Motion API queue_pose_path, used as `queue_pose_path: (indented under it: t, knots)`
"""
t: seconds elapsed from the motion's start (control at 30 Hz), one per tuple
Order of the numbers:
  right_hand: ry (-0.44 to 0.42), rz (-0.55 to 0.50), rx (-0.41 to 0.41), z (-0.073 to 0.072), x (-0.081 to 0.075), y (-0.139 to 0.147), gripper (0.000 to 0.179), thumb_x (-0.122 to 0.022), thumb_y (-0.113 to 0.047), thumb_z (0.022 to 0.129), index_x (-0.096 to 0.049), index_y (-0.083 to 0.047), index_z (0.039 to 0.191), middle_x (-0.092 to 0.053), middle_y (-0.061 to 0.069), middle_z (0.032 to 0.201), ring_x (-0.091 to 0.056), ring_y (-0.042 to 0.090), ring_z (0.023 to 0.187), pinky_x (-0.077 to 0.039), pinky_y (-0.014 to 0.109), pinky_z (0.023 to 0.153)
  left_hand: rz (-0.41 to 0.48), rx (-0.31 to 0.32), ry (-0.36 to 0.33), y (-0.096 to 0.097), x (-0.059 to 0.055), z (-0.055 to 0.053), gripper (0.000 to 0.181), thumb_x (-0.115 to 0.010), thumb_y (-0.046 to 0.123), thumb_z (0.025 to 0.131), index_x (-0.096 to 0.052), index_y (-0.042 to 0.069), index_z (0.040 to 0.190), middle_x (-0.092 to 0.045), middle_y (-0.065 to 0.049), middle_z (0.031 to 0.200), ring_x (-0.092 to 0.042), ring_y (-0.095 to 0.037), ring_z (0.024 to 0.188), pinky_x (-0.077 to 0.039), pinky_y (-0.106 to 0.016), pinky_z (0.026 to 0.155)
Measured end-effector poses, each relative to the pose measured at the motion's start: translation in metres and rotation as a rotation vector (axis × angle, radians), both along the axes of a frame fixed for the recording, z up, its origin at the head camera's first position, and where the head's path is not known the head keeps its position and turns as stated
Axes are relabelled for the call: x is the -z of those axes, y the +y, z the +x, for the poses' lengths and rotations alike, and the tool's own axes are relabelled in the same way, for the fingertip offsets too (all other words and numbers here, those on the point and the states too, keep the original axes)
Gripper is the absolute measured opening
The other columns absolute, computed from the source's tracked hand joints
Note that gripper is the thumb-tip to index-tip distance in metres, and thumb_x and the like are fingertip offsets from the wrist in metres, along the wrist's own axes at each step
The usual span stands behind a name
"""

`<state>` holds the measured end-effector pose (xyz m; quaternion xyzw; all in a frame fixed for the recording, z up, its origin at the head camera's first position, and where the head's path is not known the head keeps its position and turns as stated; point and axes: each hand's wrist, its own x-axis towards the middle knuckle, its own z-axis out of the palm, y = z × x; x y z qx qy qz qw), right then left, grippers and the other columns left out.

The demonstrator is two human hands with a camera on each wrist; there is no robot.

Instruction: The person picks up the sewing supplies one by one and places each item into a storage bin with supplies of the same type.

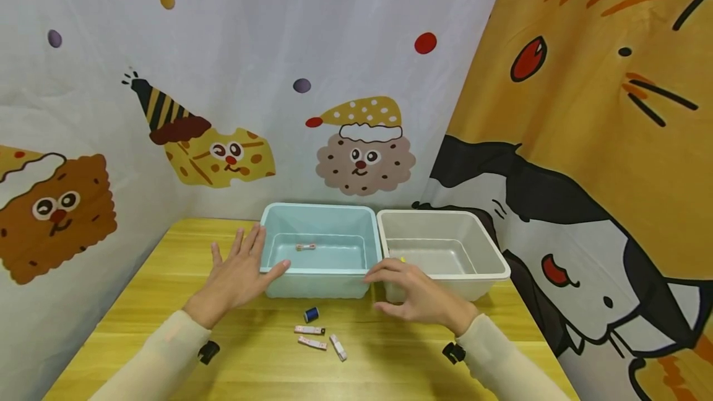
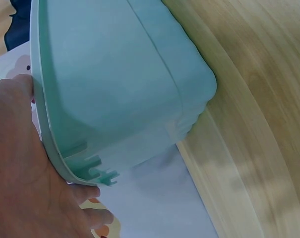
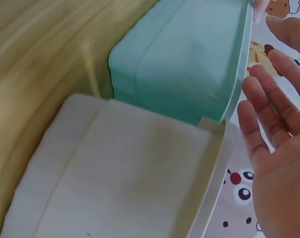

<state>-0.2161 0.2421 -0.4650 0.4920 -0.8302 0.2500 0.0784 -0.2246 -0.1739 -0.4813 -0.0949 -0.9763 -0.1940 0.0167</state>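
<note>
My left hand (image 1: 236, 274) is at the left rim of a light blue plastic bin (image 1: 317, 283), fingers spread and thumb over the front edge. In the left wrist view that hand lies along the rim, fingertips past the corner. My right hand (image 1: 420, 296) is by the bin's front right corner, with loosely bent fingers and nothing held. The right wrist view shows its fingers (image 3: 271, 101) beside the rim; contact is unclear. One small pinkish-white piece (image 1: 305, 247) lies in the blue bin. In front are a dark blue thread spool (image 1: 311, 314) and three small white-and-pink strips (image 1: 309, 330).
A whitish plastic bin (image 1: 445, 276) stands against the blue bin's right side, with a bit of yellow (image 1: 403, 259) showing near my right hand. Both stand on a wood-grain table (image 1: 390, 370). A cartoon-printed cloth (image 1: 234, 48) hangs behind.
</note>
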Motion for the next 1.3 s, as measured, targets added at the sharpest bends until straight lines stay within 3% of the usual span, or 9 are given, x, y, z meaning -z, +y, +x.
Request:
queue_pose_path:
  t: [0.5,0.73,0.97,1.3]
  knots:
    - [-0.050,0.059,-0.066,0.012,0.024,-0.018,0.054,-0.095,-0.019,0.100,-0.076,-0.024,0.149,-0.074,-0.007,0.148,-0.073,0.013,0.138,-0.063,0.037,0.120,0.003,0.002,0.000,0.000,0.001,-0.001,0.118,-0.044,0.087,0.112,-0.014,0.000,0.186,-0.006,-0.021,0.197,-0.005,-0.057,0.182,0.007,-0.098,0.129]
    - [-0.092,0.091,-0.098,0.012,0.040,-0.024,0.051,-0.093,-0.023,0.102,-0.075,-0.020,0.150,-0.073,-0.003,0.149,-0.073,0.015,0.139,-0.062,0.036,0.122,0.007,0.002,-0.005,0.000,0.001,0.000,0.116,-0.047,0.083,0.113,-0.013,0.000,0.186,-0.006,-0.021,0.197,-0.006,-0.057,0.182,0.007,-0.098,0.129]
    - [-0.160,0.135,-0.079,0.013,0.058,-0.030,0.054,-0.095,-0.022,0.100,-0.076,-0.017,0.150,-0.072,-0.005,0.152,-0.071,0.014,0.141,-0.060,0.038,0.124,0.006,0.004,-0.005,0.000,0.001,0.000,0.116,-0.045,0.084,0.113,-0.014,0.000,0.186,-0.006,-0.021,0.197,-0.006,-0.057,0.181,0.007,-0.098,0.129]
    - [-0.252,0.221,-0.043,0.013,0.075,-0.036,0.056,-0.091,-0.038,0.104,-0.073,-0.022,0.154,-0.070,-0.007,0.157,-0.067,0.013,0.147,-0.056,0.040,0.129,-0.008,0.004,0.000,0.000,0.002,-0.001,0.118,-0.042,0.087,0.112,-0.013,0.000,0.186,-0.006,-0.021,0.197,-0.007,-0.057,0.181,0.002,-0.099,0.130]
